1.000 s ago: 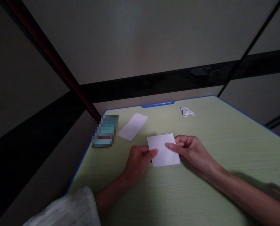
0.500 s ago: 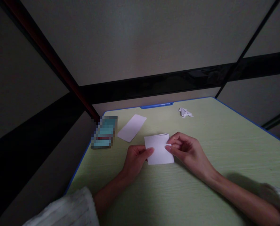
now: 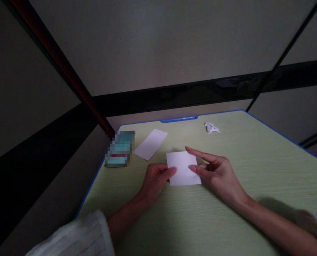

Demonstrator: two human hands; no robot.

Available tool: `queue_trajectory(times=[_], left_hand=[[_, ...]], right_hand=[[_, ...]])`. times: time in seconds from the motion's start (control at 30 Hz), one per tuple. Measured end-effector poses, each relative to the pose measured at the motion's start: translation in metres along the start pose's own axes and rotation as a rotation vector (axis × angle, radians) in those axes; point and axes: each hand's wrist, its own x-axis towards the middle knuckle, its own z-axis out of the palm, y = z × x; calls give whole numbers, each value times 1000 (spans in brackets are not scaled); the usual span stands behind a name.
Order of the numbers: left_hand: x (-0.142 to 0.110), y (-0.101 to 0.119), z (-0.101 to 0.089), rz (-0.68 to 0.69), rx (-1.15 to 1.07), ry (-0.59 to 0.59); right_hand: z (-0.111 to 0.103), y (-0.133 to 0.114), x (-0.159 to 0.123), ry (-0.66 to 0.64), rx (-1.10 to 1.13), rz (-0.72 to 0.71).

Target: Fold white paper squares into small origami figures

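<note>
A small, nearly square piece of white paper [image 3: 183, 176] is held up over the table between both hands. My left hand [image 3: 158, 177] pinches its left edge, thumb on the front and the other fingers behind. At the right edge, my right hand [image 3: 217, 172] grips it with the thumb in front and fingers behind. The right index finger stretches out along the paper's top right corner. The back of the paper is hidden from me.
On the pale green table [image 3: 241, 145] with a blue rim lie a white paper strip [image 3: 151, 144], a folded paper figure [image 3: 211, 127] and a blurred-out flat object [image 3: 120, 149] at the left. A blue bar [image 3: 179, 119] sits at the far edge, before a panelled wall.
My right index finger has straightened and moved up to the paper's top corner. The paper's top edge, loosely curled apart before, now looks flat. My left hand keeps its pinch.
</note>
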Motion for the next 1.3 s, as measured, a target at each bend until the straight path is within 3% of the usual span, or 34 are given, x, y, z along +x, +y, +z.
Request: queue_trajectory(times=[0.17, 0.27, 0.4, 0.6, 0.77, 0.87, 1.0, 1.17, 1.3], left_hand=[[1, -1, -1, -6, -8, 14], [0, -2, -1, 17, -1, 3], [-3, -5, 2, 30, 107, -75], [-6, -3, 2, -2, 129, -182], [-3, 0, -3, -23, 69, -241], [-2, 0, -4, -22, 189, -299], [-1, -3, -4, 60, 329, -382], [-1, -6, -4, 107, 274, -283], [0, -7, -4, 124, 195, -156]], right_hand=[[-2, 1, 4, -39, 109, -79], [-3, 3, 7, -10, 208, -44], [-3, 5, 8, 32, 207, 17], [-4, 3, 7, -44, 165, 61], [-3, 1, 7, -285, 19, 120], [0, 1, 5, -443, -55, 106], [2, 2, 2, -520, -119, 53], [-3, 4, 6, -584, -148, 46], [-8, 2, 12, -542, -155, 2]])
